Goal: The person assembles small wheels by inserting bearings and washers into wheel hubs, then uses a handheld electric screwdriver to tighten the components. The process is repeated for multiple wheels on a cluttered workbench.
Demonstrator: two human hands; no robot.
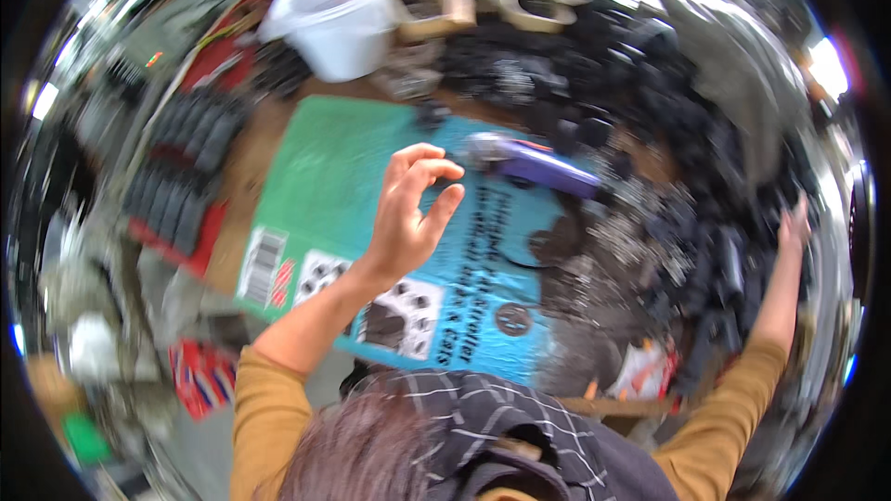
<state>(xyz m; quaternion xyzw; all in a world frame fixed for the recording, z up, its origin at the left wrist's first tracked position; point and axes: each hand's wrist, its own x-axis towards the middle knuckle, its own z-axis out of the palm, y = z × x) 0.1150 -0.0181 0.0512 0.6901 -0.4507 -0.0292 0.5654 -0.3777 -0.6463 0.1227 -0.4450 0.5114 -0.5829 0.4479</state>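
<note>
My left hand point(408, 213) is raised over a green and blue printed sheet point(316, 144) on the bench. Its fingers curl toward the thumb, and a small dark piece point(449, 183) shows between the tips, too small to name. To its right a purple hand tool point(548, 167) with a silvery round head lies across the sheet. My right hand point(794, 225) is stretched far out to the right, at the edge of a heap of black parts point(729, 260). Motion blurs its fingers, so what they touch cannot be made out.
Small shiny metal pieces point(640, 232) lie scattered right of the sheet. Stacked dark grey parts point(176, 195) stand on the left. A white bucket point(339, 28) and tape-like tan rings point(422, 5) are at the back. A red and white packet point(643, 369) lies near the front edge.
</note>
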